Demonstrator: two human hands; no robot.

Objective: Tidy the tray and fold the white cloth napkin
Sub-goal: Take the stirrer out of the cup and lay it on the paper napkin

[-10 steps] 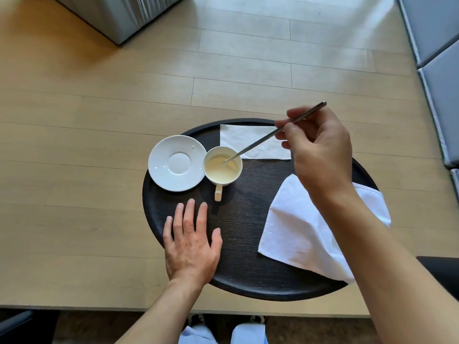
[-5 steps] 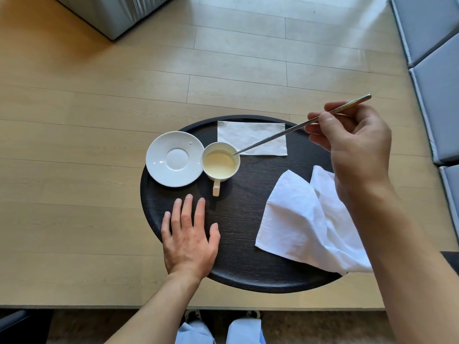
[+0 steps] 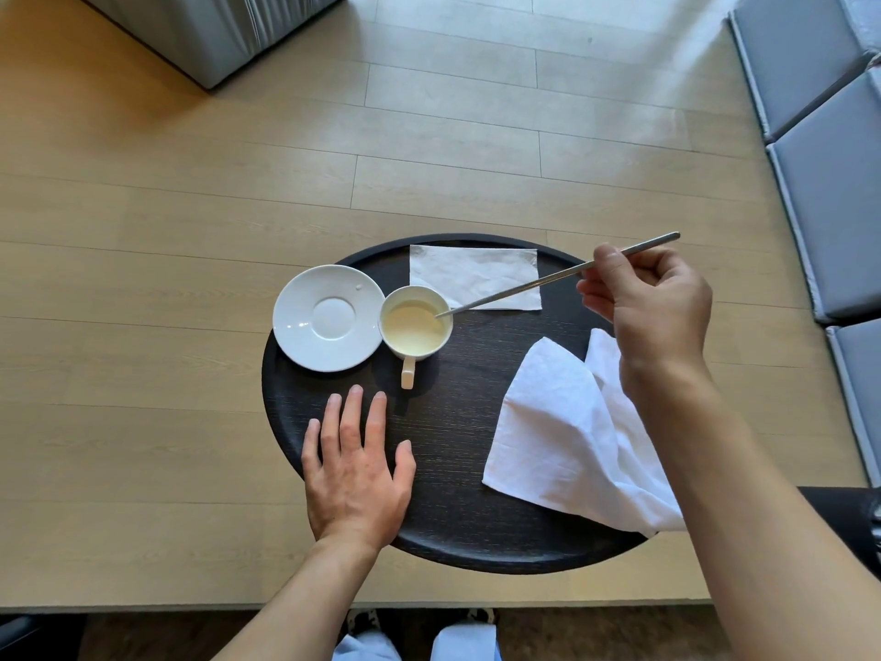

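A round black tray (image 3: 457, 422) lies on the wooden table. On its left rim sits an empty white saucer (image 3: 329, 318). Right beside it stands a white cup (image 3: 415, 323) of pale liquid, handle toward me. My right hand (image 3: 648, 298) pinches a long thin metal spoon (image 3: 524, 284) whose tip dips into the cup. A flat white paper napkin (image 3: 474, 274) lies at the tray's far edge under the spoon. The crumpled white cloth napkin (image 3: 567, 431) drapes over the tray's right side, partly hidden by my right forearm. My left hand (image 3: 355, 462) rests flat on the tray's near left.
The wooden table (image 3: 143, 326) ends at a front edge near my knees. Grey cushions (image 3: 824, 136) line the right side. A grey fabric-covered block (image 3: 214, 26) stands at the far left. A dark object (image 3: 853, 522) sits at the right edge.
My right hand has drawn back to the right with the spoon, its tip still in the cup. More of the cloth napkin is uncovered. My left hand has stayed put.
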